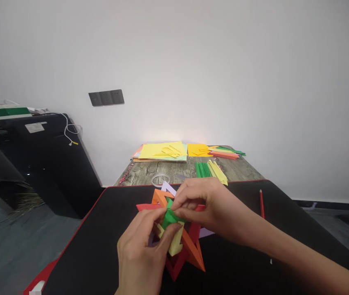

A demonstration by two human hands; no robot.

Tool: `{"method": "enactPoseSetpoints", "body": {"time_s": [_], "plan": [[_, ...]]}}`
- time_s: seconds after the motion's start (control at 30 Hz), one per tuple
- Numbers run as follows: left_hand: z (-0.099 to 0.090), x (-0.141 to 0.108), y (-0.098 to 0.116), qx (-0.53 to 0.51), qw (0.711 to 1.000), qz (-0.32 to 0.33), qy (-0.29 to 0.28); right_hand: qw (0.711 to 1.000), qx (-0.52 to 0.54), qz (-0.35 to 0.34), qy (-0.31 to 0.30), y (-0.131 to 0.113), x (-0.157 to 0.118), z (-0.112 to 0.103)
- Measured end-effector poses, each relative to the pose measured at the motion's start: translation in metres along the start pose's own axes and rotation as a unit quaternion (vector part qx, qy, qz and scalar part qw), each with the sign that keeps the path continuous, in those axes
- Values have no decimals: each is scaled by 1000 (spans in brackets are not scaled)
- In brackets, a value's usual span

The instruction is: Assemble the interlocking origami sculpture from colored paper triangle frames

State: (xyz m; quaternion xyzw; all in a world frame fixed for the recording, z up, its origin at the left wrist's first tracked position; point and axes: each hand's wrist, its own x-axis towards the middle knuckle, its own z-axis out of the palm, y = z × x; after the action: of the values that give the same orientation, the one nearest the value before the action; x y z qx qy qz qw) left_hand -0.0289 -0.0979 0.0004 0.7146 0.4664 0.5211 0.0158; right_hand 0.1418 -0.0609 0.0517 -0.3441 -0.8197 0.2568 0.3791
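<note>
A star-like model of folded paper strips (194, 243) in red, orange and lilac lies on the black mat, under both of my hands. At its middle, a green folded paper piece (169, 219) is pinched between my left hand (142, 241) and my right hand (200, 203). Just below the green piece a pale yellow folded paper strip (176, 243) sticks out beside my left thumb. My right fingertips press together at the green piece's upper edge. How the green and yellow pieces join is hidden by my fingers.
The black mat (82, 246) has a red pencil (262, 204) on its right. Behind it, a wood-patterned table (156, 170) bears green folded strips (203, 169), pale yellow folded strips (217, 172), paper sheets (149, 150), a roll of tape (160, 179) and coloured strips (223, 155).
</note>
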Motion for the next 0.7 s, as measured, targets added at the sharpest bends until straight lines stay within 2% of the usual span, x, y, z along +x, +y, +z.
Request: {"method": "enactPoseSetpoints", "body": {"time_s": [0.27, 0.6, 0.7], "plan": [[1, 3, 0, -5, 999, -41, -3, 1000, -5, 5, -1, -2, 3, 0], [4, 3, -1, -12, 1000, 10, 8, 999, -37, -26, 11, 0, 3, 1], [5, 6, 0, -26, 1000, -6, 6, 998, -43, -36, 14, 0, 5, 0]]}}
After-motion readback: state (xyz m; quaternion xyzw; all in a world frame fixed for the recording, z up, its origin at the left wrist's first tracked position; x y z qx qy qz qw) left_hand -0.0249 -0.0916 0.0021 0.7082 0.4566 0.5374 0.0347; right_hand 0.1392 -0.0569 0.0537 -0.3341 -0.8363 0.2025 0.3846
